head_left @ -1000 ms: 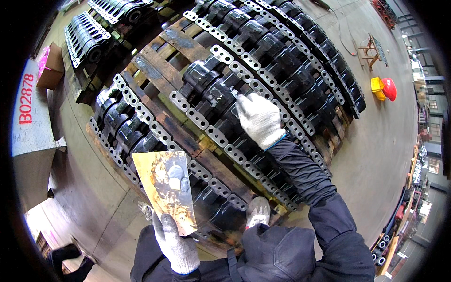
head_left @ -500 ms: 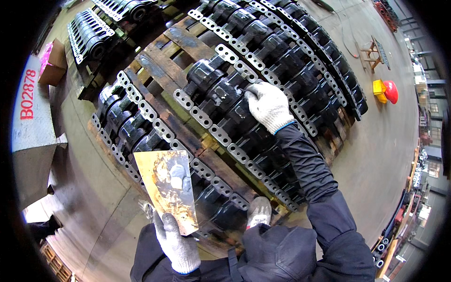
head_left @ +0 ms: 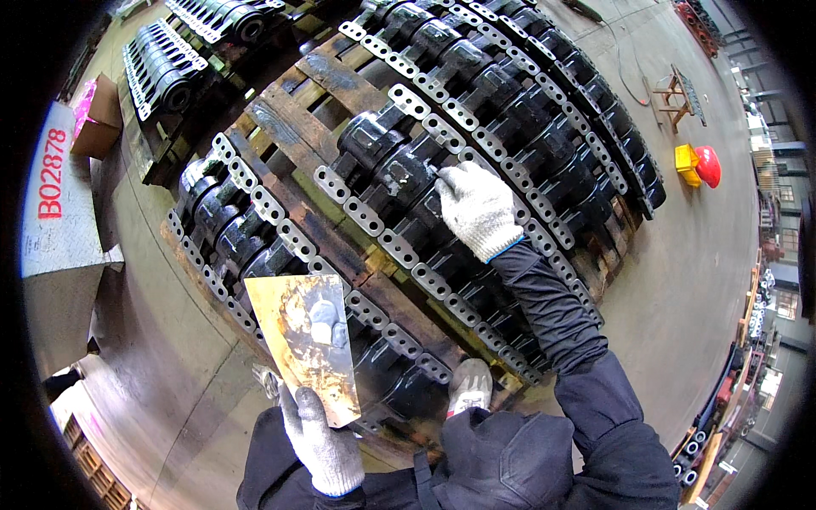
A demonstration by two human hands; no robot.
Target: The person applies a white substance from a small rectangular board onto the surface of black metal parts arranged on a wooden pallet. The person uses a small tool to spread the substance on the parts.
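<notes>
My left hand [head_left: 323,446], in a white knitted glove, grips the lower end of a flat, stained board [head_left: 285,327]. Near the middle of that board sits a lump of smooth grey paste [head_left: 322,320]. My right hand [head_left: 480,208], also gloved, is closed with its fingertips against a black steel track chain [head_left: 374,140]. Whatever those fingers pinch, if anything, is hidden. Pale grey smears [head_left: 398,180] show on the black metal just left of the fingertips. Bare metal link faces with round holes line both sides of the chain.
Beneath the chains lies a worn wooden pallet [head_left: 293,127]; another track chain [head_left: 225,217] rests on its left side. My shoe [head_left: 470,384] is against the near edge. A cardboard box [head_left: 98,119] stands left, a wooden stand [head_left: 677,98] and red-and-yellow object [head_left: 699,166] right.
My right hand has shifted slightly left and toward me along the black chain, its fingers still closed. The left hand and board stay almost in place.
</notes>
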